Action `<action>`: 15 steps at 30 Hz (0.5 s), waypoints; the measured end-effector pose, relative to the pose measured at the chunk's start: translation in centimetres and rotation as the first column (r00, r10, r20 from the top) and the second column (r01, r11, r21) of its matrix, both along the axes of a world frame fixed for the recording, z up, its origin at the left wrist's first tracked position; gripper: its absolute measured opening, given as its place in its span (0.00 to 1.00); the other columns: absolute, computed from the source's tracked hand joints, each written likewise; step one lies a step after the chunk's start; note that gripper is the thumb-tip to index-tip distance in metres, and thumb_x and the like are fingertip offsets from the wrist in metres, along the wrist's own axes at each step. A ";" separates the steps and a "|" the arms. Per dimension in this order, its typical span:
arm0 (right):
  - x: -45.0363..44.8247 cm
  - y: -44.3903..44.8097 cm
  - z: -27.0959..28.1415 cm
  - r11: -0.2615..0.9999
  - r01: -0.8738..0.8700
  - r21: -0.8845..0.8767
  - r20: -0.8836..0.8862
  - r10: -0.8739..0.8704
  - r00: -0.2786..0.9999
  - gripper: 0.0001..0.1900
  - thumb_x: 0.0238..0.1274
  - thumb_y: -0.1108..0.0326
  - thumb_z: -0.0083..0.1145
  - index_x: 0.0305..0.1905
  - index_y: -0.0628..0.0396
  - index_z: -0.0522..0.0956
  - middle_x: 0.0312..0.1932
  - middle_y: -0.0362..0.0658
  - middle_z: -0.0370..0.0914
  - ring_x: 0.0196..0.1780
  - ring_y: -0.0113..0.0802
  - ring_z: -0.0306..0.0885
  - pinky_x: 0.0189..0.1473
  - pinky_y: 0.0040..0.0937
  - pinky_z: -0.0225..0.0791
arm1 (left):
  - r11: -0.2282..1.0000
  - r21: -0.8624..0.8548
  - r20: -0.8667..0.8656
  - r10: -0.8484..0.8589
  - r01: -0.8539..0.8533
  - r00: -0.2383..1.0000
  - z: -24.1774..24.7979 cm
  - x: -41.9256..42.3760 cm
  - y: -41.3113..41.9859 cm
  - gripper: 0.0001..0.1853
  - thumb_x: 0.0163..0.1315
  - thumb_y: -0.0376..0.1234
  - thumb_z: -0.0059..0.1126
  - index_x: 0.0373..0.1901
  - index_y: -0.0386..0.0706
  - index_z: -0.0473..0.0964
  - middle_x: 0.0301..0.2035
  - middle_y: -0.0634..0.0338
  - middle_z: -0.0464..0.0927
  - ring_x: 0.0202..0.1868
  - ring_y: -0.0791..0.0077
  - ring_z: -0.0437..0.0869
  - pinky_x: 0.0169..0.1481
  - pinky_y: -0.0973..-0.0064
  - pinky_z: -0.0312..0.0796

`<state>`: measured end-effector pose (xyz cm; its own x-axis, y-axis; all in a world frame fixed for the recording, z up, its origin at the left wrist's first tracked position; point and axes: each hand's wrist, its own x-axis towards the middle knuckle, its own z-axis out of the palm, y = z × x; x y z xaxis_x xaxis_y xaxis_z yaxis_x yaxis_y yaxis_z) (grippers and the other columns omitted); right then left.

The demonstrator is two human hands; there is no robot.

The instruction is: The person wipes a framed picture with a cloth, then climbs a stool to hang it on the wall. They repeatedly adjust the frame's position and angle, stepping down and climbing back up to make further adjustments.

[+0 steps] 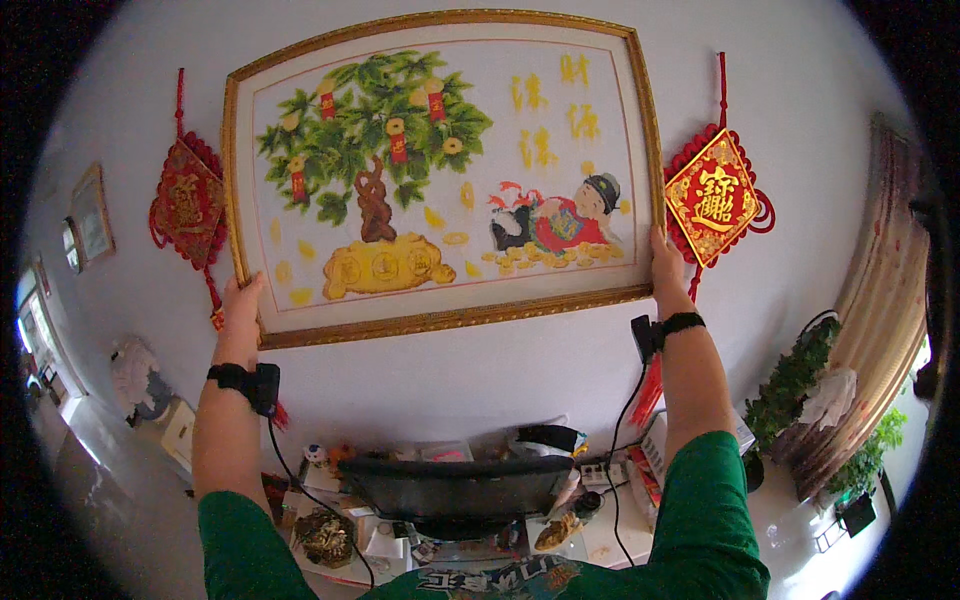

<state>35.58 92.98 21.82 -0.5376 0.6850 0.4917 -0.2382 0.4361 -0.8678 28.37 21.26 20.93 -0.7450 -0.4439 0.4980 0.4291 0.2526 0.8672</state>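
Observation:
Both arms are raised to a large picture in an ornate gold frame (450, 319) against the white wall. The picture (442, 180) shows a leafy money tree rising from a gold ingot base, a reclining figure in red on coins, and yellow characters. My left hand (242, 300) grips the frame's lower left side, and my right hand (667, 262) grips its lower right side. The picture sits slightly tilted, its right end higher. Fingers behind the frame are hidden, and I cannot tell whether it hangs on anything.
Red knotted hangings flank the picture, one at left (187, 199) and one at right (711, 196). Below stands a cluttered desk (622, 529) with a dark monitor (457, 487). A leafy plant (795, 367) and a beige curtain (874, 315) are at right. Cables (617, 465) trail from my wrist straps.

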 end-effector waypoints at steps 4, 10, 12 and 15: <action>-1.4 -0.1 1.1 0.992 0.065 0.110 -0.077 -0.057 0.995 0.38 0.60 0.33 0.48 0.37 0.67 0.80 0.36 0.60 0.80 0.42 0.48 0.79 0.45 0.41 0.67 | 0.996 0.037 -0.067 -0.073 0.076 0.995 1.8 -0.5 -0.5 0.21 0.60 0.38 0.62 0.53 0.37 0.74 0.41 0.56 0.80 0.41 0.66 0.80 0.45 0.65 0.72; -3.9 1.3 1.8 0.995 0.054 0.078 -0.017 -0.053 0.998 0.39 0.60 0.32 0.47 0.42 0.69 0.80 0.40 0.63 0.80 0.47 0.53 0.78 0.50 0.44 0.67 | 0.993 -0.100 -0.055 0.054 -0.059 0.997 3.5 -0.7 -0.6 0.22 0.58 0.35 0.64 0.52 0.36 0.74 0.41 0.55 0.80 0.39 0.66 0.80 0.44 0.67 0.72; -4.5 2.0 1.4 0.996 0.048 0.076 -0.011 -0.048 0.999 0.40 0.59 0.32 0.48 0.42 0.70 0.80 0.40 0.62 0.80 0.47 0.53 0.78 0.50 0.44 0.66 | 0.994 -0.076 -0.009 0.077 -0.078 0.997 4.0 -0.4 -0.5 0.22 0.58 0.33 0.64 0.53 0.35 0.73 0.42 0.55 0.80 0.40 0.66 0.80 0.45 0.68 0.72; -5.2 2.7 0.9 0.993 0.058 0.100 -0.017 -0.057 0.998 0.40 0.57 0.31 0.49 0.41 0.70 0.80 0.39 0.62 0.80 0.47 0.52 0.79 0.50 0.43 0.66 | 0.999 0.037 0.004 -0.011 0.010 1.000 4.6 -0.2 -0.3 0.22 0.57 0.32 0.64 0.54 0.35 0.73 0.42 0.54 0.80 0.41 0.66 0.81 0.45 0.67 0.73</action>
<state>30.39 95.67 22.71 -0.4912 0.6613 0.5670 -0.2222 0.5342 -0.8156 28.21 20.95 25.57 -0.7518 -0.4542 0.4780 0.4278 0.2156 0.8778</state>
